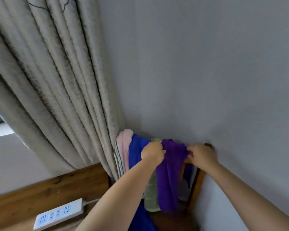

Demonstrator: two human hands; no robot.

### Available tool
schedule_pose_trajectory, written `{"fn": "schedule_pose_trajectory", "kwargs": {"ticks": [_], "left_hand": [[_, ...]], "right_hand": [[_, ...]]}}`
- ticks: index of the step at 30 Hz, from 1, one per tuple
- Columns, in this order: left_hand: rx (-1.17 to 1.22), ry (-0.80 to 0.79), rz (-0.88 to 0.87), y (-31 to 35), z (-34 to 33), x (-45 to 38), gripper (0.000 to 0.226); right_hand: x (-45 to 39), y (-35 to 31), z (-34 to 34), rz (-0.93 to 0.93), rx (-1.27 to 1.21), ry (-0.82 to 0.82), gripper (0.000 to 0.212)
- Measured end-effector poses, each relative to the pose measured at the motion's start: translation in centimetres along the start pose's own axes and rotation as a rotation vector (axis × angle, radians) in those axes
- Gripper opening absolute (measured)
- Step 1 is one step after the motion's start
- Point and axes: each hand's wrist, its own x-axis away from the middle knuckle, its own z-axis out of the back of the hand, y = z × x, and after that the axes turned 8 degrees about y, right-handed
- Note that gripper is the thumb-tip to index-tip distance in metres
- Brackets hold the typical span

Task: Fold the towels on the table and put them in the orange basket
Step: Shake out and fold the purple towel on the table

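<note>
A purple towel [169,177] hangs over the top of a wooden chair back [197,182] against the grey wall. My left hand [153,153] grips its upper edge on the left, and my right hand [201,155] pinches the same edge on the right. Beside it on the same chair back hang a blue towel [136,152], a pale green towel [151,192] and a pink striped towel [123,147]. No orange basket is in view.
A beige curtain [53,90] falls at the left down to the towels. A wooden table [45,190] at the lower left carries a white power strip [58,215]. The grey wall [207,64] fills the right.
</note>
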Motion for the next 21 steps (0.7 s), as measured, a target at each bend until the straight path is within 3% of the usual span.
{"fn": "schedule_pose_trajectory", "kwargs": {"ticks": [3,8,11,14,18,21], "left_hand": [[0.076,0.028,0.067,0.4,-1.7,-1.7,0.031],[0.080,0.118,0.115,1.0,-3.5,-3.3,0.029],[0.038,0.158,0.068,0.9,-4.3,-3.8,0.028],[0.077,0.159,0.065,0.8,-4.2,-4.0,0.028],[0.165,0.145,0.094,0.7,-3.5,-4.3,0.027],[0.190,0.155,0.100,0.6,-2.9,-4.1,0.031]], "right_hand": [[-1.3,1.4,-1.6,0.087,0.067,0.056,0.024],[-2.1,2.9,-3.4,0.136,0.180,-0.011,0.030],[-2.2,2.9,-3.3,0.158,0.063,0.102,0.019],[-2.2,2.8,-3.0,0.247,0.060,0.297,0.022],[-2.3,2.8,-3.0,0.209,-0.057,0.282,0.021],[-2.5,2.9,-2.7,0.075,-0.291,0.260,0.007]]}}
